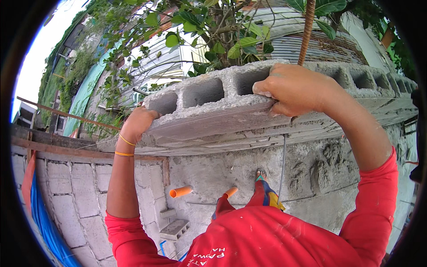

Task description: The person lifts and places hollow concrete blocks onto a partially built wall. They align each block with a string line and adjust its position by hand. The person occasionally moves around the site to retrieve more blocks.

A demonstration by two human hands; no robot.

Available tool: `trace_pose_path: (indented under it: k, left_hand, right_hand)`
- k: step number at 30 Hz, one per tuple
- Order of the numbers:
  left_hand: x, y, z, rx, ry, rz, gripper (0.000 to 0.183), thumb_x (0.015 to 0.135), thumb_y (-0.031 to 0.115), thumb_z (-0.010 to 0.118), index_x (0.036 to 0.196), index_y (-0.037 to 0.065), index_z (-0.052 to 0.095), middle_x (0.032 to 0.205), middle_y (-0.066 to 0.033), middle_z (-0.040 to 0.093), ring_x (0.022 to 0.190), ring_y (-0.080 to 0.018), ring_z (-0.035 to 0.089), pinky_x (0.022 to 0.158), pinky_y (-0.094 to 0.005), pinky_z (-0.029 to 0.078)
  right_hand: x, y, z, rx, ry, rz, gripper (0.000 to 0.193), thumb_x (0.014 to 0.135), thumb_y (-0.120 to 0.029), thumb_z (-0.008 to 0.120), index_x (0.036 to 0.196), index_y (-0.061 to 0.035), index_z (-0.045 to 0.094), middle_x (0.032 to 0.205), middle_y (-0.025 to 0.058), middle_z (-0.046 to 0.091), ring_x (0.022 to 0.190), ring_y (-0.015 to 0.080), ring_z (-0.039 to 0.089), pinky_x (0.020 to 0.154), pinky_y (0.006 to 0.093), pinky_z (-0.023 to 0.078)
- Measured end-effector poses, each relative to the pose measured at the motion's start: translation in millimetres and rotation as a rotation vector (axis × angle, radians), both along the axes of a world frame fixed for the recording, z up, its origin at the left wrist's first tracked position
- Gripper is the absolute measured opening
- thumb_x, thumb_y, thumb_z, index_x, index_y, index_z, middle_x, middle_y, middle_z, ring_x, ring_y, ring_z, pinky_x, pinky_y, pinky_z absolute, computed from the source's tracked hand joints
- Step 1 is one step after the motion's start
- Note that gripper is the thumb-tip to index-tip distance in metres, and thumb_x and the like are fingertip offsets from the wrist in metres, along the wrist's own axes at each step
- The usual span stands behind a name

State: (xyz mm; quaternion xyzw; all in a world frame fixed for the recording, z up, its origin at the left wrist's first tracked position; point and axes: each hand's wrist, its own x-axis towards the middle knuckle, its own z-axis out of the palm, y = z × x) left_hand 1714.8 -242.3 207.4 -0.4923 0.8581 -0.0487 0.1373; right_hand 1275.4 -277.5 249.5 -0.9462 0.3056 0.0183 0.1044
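Note:
A grey concrete hollow block [213,116] lies at the top of a block wall, its hollows facing up. My left hand [138,123] is closed on its left end, with two yellow bands round the wrist. Toward the block's right end, my right hand [297,89] grips the edge, thumb and fingers at a hollow and the front face. A thin string runs along the block's front upper edge. Just behind my right hand rises a rusty steel bar [307,33]. More hollow blocks [364,80] continue the course to the right.
Two orange pipes [180,192] stick out below, near my feet. Loose blocks [175,229] sit lower left beside another block wall [84,196]. A blue tarp [44,227] hangs at the left edge. Leafy branches [222,35] and corrugated metal sheets [318,49] stand behind the wall.

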Motion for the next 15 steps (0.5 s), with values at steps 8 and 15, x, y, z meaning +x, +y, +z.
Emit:
trace_pose_path:
  k: [8, 15]
  left_hand:
    - [-38.9, 33.6, 26.7, -0.381, 0.517, 0.576, 0.02, 0.097, 0.016, 0.06, 0.093, 0.0, 0.07, 0.077, -0.0159, 0.067, 0.069, -0.0236, 0.065, 0.066, -0.035, 0.05]
    - [-16.1, 128.9, -32.8, -0.207, 1.067, 0.604, 0.014, 0.095, 0.008, 0.064, 0.104, -0.003, 0.063, 0.088, -0.0063, 0.067, 0.081, -0.0114, 0.061, 0.074, -0.0265, 0.05]
  right_hand:
    - [-3.9, -1.2, -7.3, 0.024, -0.053, -0.003, 0.029, 0.071, -0.012, 0.079, 0.093, -0.0029, 0.062, 0.084, 0.0198, 0.067, 0.092, 0.0417, 0.064, 0.081, 0.0501, 0.051]
    - [-3.3, 3.8, -8.6, 0.003, -0.075, -0.057, 0.031, 0.071, -0.011, 0.078, 0.097, -0.0041, 0.065, 0.088, 0.0174, 0.067, 0.098, 0.0386, 0.063, 0.085, 0.048, 0.051]
